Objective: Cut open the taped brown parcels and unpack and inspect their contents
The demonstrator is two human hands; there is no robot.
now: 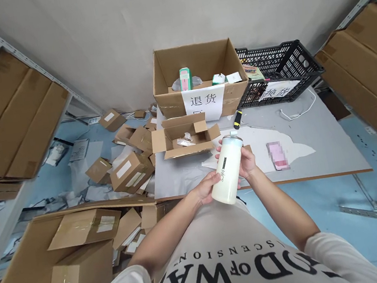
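A cream-white bottle [227,169] with a pale green cap and dark lettering down its side is held over the near edge of the grey table [330,139]. My left hand [207,188] grips its lower body from the left. My right hand [247,160] wraps its upper part from the right. The bottle tilts with its cap pointing away from me. Just beyond it lies a small open cardboard box [184,137] with packing inside.
A big open carton [164,76] with a paper label stands at the table's back, a black plastic crate [290,62] beside it. A phone [277,155], a cutter [237,119] and a white cable [302,108] lie on the table. Flattened and small boxes [125,170] litter the floor left; shelving flanks both sides.
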